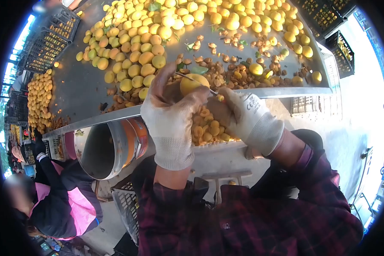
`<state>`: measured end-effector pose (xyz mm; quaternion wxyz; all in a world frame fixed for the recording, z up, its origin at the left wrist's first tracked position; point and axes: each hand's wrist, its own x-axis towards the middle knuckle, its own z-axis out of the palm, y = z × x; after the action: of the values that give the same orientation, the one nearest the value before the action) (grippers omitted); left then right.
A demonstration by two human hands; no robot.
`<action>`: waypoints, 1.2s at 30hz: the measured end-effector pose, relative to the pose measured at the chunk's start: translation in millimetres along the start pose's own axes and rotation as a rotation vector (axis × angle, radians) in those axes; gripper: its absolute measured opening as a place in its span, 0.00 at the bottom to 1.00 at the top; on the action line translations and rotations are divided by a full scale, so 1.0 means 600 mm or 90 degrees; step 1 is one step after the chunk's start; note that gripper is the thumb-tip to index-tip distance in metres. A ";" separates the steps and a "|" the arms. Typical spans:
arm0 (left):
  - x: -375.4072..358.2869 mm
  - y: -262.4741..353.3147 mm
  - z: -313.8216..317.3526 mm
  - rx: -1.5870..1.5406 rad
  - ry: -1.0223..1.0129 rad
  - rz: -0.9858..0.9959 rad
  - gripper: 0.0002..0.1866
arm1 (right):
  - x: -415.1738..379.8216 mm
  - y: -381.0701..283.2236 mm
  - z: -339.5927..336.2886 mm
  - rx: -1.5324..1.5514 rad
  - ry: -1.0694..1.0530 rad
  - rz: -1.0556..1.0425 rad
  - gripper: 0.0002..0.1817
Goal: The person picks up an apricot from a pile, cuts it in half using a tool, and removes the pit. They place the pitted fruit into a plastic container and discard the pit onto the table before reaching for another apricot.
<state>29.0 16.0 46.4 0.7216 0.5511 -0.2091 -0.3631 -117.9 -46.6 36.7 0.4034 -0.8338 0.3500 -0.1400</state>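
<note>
My left hand [170,111], in a white knitted work glove stained at the fingers, is wrapped around a yellow apricot [192,84]. My gloved right hand [247,111] is closed on a thin-bladed knife [184,77], its handle hidden in the fingers. The narrow blade lies across the top of the apricot. Directly below both hands, pale orange apricot halves [207,128] are heaped below the table edge. Loose apricot stones [234,77] cover the tabletop just beyond the fingers.
Whole apricots [136,42] pile up on the metal table [72,91], whose raised rim [119,114] runs before me. A large bucket [134,136] lies tipped on its side at left. Black crates [53,42] stand around the table. Another person [68,200] sits at lower left.
</note>
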 end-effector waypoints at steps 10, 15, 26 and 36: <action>-0.008 0.002 -0.003 0.062 -0.012 0.030 0.39 | -0.004 0.001 0.010 -0.007 -0.024 0.034 0.14; 0.005 -0.010 -0.014 0.046 -0.016 0.035 0.41 | 0.003 0.011 -0.004 0.134 -0.103 0.048 0.14; -0.003 -0.025 0.002 0.073 -0.045 0.058 0.40 | 0.008 0.002 -0.012 0.295 -0.149 0.244 0.18; 0.007 -0.011 -0.003 0.046 -0.020 0.097 0.37 | -0.010 0.015 -0.077 0.344 -0.199 0.259 0.24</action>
<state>31.0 13.4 39.4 0.7234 0.5535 -0.2746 -0.3081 -150.1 -73.0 59.1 0.6771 -0.6219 0.3932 -0.0156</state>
